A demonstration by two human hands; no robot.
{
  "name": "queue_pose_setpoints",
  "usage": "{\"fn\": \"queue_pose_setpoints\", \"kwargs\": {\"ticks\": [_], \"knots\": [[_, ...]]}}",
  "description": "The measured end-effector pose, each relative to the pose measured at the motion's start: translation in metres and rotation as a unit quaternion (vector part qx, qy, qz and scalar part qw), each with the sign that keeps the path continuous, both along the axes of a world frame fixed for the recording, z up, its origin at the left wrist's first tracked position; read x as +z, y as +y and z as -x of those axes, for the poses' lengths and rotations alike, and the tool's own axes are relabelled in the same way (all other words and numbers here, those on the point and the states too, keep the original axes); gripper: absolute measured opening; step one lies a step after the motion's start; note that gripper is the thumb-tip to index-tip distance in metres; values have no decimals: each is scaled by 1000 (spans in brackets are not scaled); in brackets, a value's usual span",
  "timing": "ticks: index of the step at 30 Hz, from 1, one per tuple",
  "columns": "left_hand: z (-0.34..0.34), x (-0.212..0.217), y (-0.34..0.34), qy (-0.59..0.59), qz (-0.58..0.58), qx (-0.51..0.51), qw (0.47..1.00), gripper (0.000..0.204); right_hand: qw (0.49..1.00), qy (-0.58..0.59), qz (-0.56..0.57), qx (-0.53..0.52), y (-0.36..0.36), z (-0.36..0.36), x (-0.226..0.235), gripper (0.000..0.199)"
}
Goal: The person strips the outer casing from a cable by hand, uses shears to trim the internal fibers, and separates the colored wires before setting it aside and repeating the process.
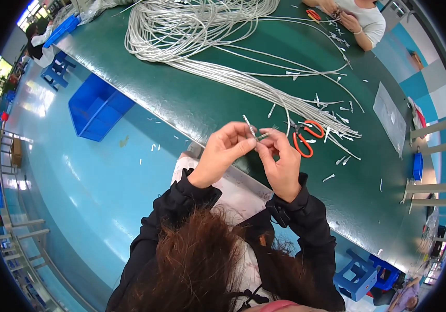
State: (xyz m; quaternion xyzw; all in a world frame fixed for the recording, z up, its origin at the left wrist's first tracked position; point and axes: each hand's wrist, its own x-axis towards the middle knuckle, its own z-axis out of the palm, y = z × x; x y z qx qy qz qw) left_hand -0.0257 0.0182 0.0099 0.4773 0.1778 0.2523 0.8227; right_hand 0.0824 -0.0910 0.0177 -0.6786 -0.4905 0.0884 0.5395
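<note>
My left hand (223,153) and my right hand (281,164) meet above the near edge of the green table, fingertips pinched close together. Between them is the end of a silver-white cable (249,125), with a pale strip pointing up from the left fingers and fine loose strands by the right fingers. Which part each hand grips is partly hidden by the fingers. Orange-handled cutters (298,126) lie just right of my right hand. Beyond them stretches a bundle of silver-white cables (238,78), its cut ends fanned out toward the right.
A large cable coil (181,26) covers the far part of the green table (103,49). White scraps (329,177) lie scattered near a clear plastic bag (389,117). Across the table a person (365,23) works beside another orange-handled tool (313,14). A blue bin (98,106) stands on the floor.
</note>
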Motion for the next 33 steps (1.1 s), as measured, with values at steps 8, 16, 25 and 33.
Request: {"fn": "queue_pose_setpoints", "kwargs": {"ticks": [8, 16, 25, 33], "knots": [[-6, -18, -8, -39, -21, 32, 999, 14, 951, 298, -10, 76, -4, -9, 6, 20], [-5, -15, -6, -39, -43, -9, 998, 14, 960, 277, 24, 20, -6, -57, 42, 10], [-14, -15, -9, -20, -168, 27, 985, 9, 958, 268, 62, 82, -4, -39, 24, 7], [-22, -16, -18, -29, -162, 40, 986, 7, 959, 277, 40, 37, -7, -32, 23, 3]]}}
